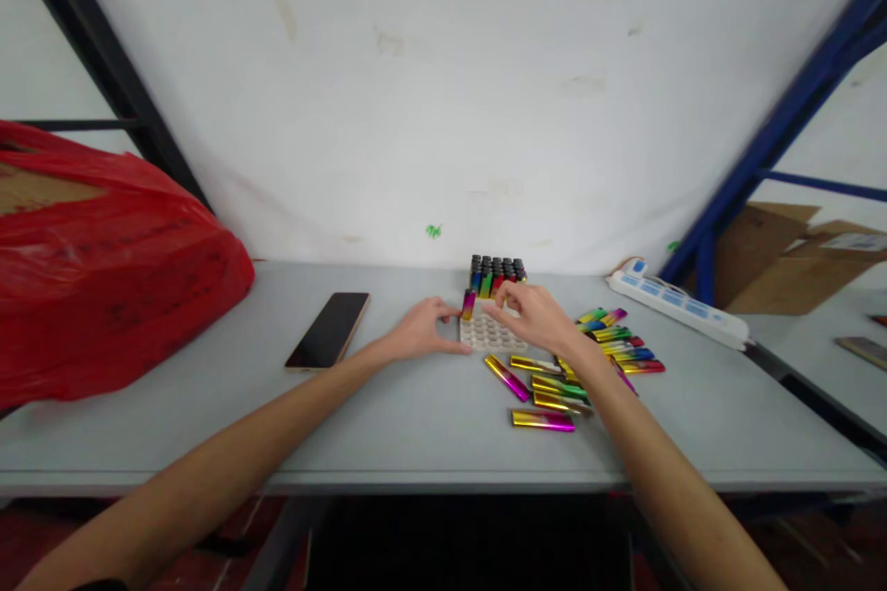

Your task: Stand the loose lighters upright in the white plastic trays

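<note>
A white holed tray (485, 334) lies on the grey table (388, 406), with several shiny multicoloured lighters (496, 274) standing in its far rows. My left hand (422, 329) rests at the tray's left edge, fingers curled, and pinches a purple-gold lighter (468, 303) upright over a tray hole. Over the tray's right side hovers my right hand (535, 314), fingers bent and close together; whether it holds anything is hidden. Loose lighters (547, 388) lie scattered on the table to the right and in front of the tray.
A dark phone (328, 330) lies face up left of the tray. A bulky red plastic bag (103, 268) fills the table's left end. A white power strip (675, 303) lies at the back right. Cardboard boxes (796, 259) and a blue rack post (762, 138) stand beyond.
</note>
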Action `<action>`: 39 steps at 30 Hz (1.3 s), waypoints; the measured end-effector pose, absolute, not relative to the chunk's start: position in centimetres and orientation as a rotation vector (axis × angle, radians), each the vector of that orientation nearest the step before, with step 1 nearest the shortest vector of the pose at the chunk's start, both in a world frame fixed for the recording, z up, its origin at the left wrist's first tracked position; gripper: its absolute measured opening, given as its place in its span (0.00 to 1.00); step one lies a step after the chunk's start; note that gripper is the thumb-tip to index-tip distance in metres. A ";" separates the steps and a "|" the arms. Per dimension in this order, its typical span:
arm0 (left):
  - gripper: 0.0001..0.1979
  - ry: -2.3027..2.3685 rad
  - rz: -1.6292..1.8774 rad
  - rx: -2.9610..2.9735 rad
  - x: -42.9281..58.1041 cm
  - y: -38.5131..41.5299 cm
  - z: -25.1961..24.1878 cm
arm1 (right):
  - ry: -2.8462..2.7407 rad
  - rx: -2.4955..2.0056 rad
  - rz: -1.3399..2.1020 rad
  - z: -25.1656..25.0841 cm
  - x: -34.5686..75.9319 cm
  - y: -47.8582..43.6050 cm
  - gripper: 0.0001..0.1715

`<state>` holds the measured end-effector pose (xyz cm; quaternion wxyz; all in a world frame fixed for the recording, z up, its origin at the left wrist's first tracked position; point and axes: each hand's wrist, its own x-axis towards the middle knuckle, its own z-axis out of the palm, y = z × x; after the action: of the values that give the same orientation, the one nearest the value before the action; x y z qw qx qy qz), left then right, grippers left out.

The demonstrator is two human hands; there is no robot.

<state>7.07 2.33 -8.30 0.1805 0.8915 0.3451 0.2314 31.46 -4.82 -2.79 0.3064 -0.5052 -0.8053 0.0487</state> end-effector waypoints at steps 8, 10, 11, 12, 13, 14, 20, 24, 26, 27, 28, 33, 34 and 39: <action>0.37 1.061 0.618 2.542 6.2 2.4 -7.1 | -2.480 -1.338 0.377 -2.5 31.6 -7.6 0.21; 0.38 1.072 0.613 2.538 6.0 2.4 -7.0 | -2.498 -1.383 0.367 -3.2 31.1 -7.7 0.19; 0.38 1.074 0.613 2.537 6.0 2.4 -7.0 | -2.509 -1.398 0.378 -3.4 30.9 -7.7 0.18; 0.38 1.076 0.614 2.536 6.0 2.4 -6.9 | -2.520 -1.404 0.398 -3.7 30.7 -7.7 0.16; 0.38 1.077 0.612 2.538 5.9 2.4 -6.9 | -2.532 -1.398 0.433 -3.8 30.5 -7.6 0.14; 0.38 1.079 0.610 2.540 5.9 2.4 -7.0 | -2.538 -1.380 0.488 -3.8 30.4 -7.5 0.12; 0.38 1.068 0.594 2.547 5.9 2.3 -7.2 | -2.224 -1.142 0.789 -2.6 30.5 -7.0 0.17; 0.40 1.060 0.572 2.549 5.9 2.3 -7.1 | -1.841 -1.076 0.878 -2.1 31.1 -6.2 0.21; 0.40 1.053 0.555 2.560 5.9 2.3 -7.1 | -1.640 -1.052 0.949 -2.2 31.3 -5.7 0.22; 0.40 1.049 0.550 2.562 5.9 2.3 -7.2 | -1.547 -1.038 0.986 -2.4 31.4 -5.5 0.22; 0.40 1.046 0.549 2.563 5.9 2.4 -7.3 | -1.464 -1.021 1.027 -2.6 31.5 -5.3 0.22; 0.40 1.057 0.565 2.547 5.8 2.5 -7.6 | -1.145 -0.931 1.279 -3.2 31.5 -4.8 0.21; 0.40 1.058 0.567 2.548 5.8 2.5 -7.6 | -1.111 -0.917 1.312 -3.3 31.4 -4.8 0.21; 0.39 1.052 0.556 2.570 5.9 2.3 -7.4 | -1.126 -0.921 1.367 -3.4 30.5 -5.0 0.25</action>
<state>5.87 2.30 -7.41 0.1540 0.8967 0.3668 0.1939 30.54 -5.05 -3.44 0.5419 -0.3877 -0.4739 0.5757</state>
